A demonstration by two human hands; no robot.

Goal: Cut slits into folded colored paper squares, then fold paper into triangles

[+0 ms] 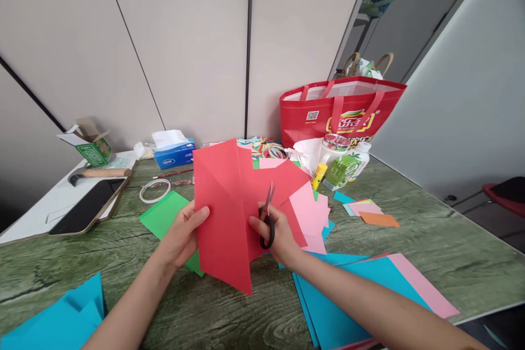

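Note:
A creased sheet of red paper (223,202) is held up above the table. My left hand (182,235) grips its left edge, thumb on the near face and fingers behind. My right hand (276,232) is closed around black-handled scissors (267,221), whose blades point upward, and its thumb also presses the right part of the red sheet. Behind the sheet lie a green paper (164,213) on the left and pink paper pieces (309,210) on the right. More red paper (283,180) shows just behind my right hand.
Blue sheets (348,295) lie front right, and folded blue paper (61,317) front left. A glue stick (319,176), a jar (334,147) and a red bag (344,109) stand at the back right. A tissue box (174,153), tape roll (155,191), hammer (98,173) and phone (88,205) are left.

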